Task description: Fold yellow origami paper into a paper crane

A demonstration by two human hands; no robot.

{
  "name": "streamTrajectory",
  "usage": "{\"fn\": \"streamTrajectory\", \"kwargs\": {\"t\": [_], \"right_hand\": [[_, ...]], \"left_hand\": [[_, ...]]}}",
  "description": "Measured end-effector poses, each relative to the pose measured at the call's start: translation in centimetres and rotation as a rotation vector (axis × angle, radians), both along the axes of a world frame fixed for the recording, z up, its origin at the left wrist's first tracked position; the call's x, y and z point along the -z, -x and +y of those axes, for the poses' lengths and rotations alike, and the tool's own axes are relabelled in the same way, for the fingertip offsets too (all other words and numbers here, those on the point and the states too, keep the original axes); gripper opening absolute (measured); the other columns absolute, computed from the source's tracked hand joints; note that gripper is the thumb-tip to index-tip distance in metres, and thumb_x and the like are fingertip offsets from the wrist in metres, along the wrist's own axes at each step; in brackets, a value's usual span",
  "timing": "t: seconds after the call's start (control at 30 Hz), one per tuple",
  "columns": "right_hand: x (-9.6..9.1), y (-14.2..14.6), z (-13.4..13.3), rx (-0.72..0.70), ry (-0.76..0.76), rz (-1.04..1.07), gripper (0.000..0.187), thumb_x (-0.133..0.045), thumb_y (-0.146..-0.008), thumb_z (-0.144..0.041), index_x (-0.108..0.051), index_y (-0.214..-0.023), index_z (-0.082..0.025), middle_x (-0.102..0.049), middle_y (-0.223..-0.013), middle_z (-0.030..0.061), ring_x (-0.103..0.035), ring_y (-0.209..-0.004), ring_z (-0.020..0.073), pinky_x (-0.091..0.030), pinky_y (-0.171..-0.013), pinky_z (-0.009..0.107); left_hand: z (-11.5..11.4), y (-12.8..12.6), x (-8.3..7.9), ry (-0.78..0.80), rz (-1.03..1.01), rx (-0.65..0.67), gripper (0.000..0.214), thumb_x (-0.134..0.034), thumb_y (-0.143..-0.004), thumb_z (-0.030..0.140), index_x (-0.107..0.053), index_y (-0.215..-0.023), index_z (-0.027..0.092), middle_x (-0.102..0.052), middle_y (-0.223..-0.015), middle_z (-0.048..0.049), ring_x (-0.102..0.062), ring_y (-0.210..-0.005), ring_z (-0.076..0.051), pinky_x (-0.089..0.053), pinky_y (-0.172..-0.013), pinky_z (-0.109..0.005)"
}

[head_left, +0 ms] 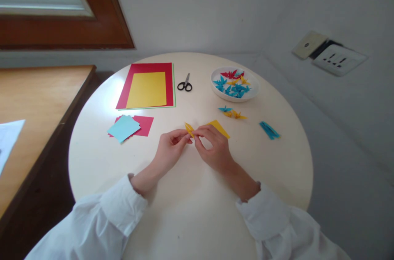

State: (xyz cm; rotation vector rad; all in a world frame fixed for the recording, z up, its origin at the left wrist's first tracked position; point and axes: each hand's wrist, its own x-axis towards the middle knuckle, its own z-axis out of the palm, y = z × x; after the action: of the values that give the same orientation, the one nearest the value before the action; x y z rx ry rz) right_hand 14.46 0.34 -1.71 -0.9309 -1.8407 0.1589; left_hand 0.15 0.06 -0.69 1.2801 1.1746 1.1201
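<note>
A small folded yellow paper piece (pixel 188 128) is pinched between my two hands over the round white table (pixel 191 210). My left hand (pixel 168 151) grips its left side with closed fingers. My right hand (pixel 212 147) pinches its right end, fingers curled. A flat yellow paper square (pixel 220 128) lies just behind my right hand. Both forearms wear white sleeves.
A white bowl (pixel 235 83) of blue, red and yellow folded cranes stands at the back right. Loose cranes (pixel 232 112) and folded blue paper (pixel 269 130) lie near it. Black scissors (pixel 185 83), stacked red and yellow sheets (pixel 147 86), and small blue and red squares (pixel 127 126) lie left.
</note>
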Motion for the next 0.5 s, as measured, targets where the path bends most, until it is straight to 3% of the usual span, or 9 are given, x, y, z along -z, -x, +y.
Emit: {"fn": "streamTrajectory", "kwargs": {"t": [0.5], "right_hand": [[0.50, -0.02, -0.01, 0.025, 0.008, 0.008, 0.011, -0.058, -0.080, -0.012, -0.064, -0.083, -0.021, -0.064, -0.079, 0.0039, -0.063, -0.075, 0.0143, -0.054, -0.067, 0.028]], "left_hand": [[0.09, 0.04, 0.26, 0.004, -0.030, -0.015, 0.012, -0.065, -0.071, 0.026, -0.071, -0.070, 0.015, -0.071, -0.072, -0.0046, -0.063, -0.069, -0.016, -0.050, -0.068, -0.027]]}}
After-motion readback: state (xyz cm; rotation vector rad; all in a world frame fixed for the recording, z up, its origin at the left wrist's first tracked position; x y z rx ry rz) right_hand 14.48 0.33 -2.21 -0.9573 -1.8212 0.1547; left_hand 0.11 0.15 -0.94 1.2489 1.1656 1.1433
